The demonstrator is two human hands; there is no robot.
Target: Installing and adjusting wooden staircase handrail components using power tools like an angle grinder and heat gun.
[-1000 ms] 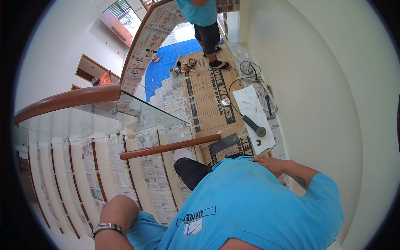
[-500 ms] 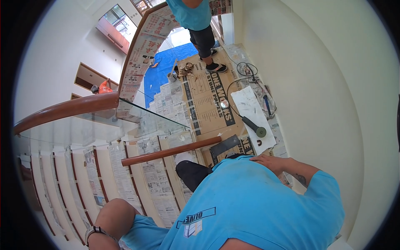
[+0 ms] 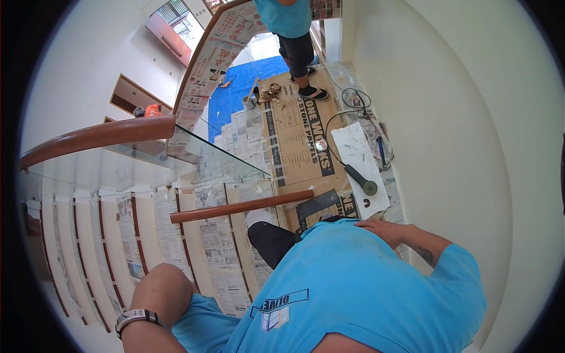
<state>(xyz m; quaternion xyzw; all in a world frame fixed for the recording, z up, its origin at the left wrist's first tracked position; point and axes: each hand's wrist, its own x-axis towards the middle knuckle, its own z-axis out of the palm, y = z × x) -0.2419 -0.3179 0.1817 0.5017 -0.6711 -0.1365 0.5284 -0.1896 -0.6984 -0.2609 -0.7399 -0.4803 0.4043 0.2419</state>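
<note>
My right hand [image 3: 385, 231] lies against the lower front of my blue shirt [image 3: 376, 282], its fingers stretched flat and no tool in it. At the lower left my left arm is bent, with a watch [image 3: 139, 319] on the wrist. Only part of my left hand [image 3: 152, 340] shows past the watch, and its fingers are out of sight. In front of me a dark green angle grinder [image 3: 361, 180] rests on a white board [image 3: 364, 154], its cord running away. A reddish-brown wooden rail [image 3: 241, 206] lies beside a dark grey flat piece [image 3: 318, 203].
Newspaper-covered stairs [image 3: 220, 259] descend on the left, below a glass panel [image 3: 220, 154] with a wooden handrail [image 3: 100, 136]. A co-worker [image 3: 297, 53] stands on the cardboard [image 3: 294, 135] near a can [image 3: 249, 102]. A blue-handled tool [image 3: 381, 152] lies by the wall [image 3: 447, 153].
The view has shifted slightly, so the landing and the co-worker sit a little farther right. More of my left wrist and watch shows. My right hand stays on the shirt.
</note>
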